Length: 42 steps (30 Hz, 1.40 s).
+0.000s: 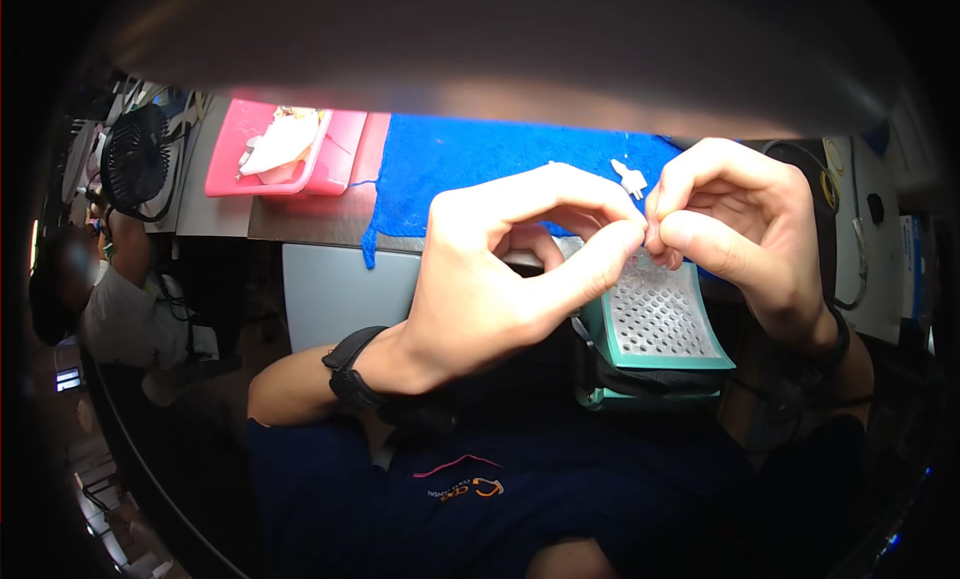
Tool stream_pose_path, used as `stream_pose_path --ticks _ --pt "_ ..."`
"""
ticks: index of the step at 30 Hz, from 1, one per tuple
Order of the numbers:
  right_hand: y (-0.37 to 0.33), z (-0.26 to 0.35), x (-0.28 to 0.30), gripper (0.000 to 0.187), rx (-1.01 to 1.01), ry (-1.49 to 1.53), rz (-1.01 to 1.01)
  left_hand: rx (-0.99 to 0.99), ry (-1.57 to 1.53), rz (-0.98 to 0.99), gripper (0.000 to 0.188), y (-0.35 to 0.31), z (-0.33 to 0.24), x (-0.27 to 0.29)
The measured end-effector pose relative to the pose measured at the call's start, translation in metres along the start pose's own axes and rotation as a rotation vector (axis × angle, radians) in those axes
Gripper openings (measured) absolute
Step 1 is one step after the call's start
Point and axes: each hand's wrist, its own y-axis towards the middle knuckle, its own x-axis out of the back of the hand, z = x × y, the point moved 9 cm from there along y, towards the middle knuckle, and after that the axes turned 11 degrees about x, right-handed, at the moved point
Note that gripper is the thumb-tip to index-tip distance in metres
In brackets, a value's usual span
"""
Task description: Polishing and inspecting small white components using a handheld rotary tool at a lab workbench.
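My left hand (505, 284) and my right hand (755, 224) meet with pinched fingertips above a teal box-like device (625, 357) topped by a perforated metal plate (662, 314). Thumb and index finger of each hand press together. Whatever lies between them is too small or too hidden to make out. Just beyond the fingertips, a small white piece with short prongs (629, 178) rests on a blue cloth (460, 154). A black strap circles each wrist.
On the left of the bench stands a pink plastic bin (225, 169) holding white pieces (283, 144). A black fan (136, 164) and a co-worker (130, 309) are farther left. Cables (832, 179) lie at the right. A dark blurred shape overhangs the far side.
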Motion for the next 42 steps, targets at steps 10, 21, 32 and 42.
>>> stream_pose_path --ticks 10,21,32,42 --pt "0.002 -0.008 0.005 0.018 -0.075 0.008 0.066 0.065 0.072 0.055 0.016 -0.003 -0.003 -0.001" --pt "0.0 -0.018 0.007 0.019 -0.143 0.156 0.031 0.053 0.056 0.055 0.015 -0.003 -0.005 -0.001" --pt "-0.001 -0.015 0.005 0.019 -0.168 0.144 0.039 0.068 0.101 0.047 0.015 -0.003 -0.004 -0.002" --pt "-0.001 -0.014 0.009 0.018 -0.161 0.087 0.024 0.067 0.105 0.068 0.016 -0.003 -0.004 -0.004"
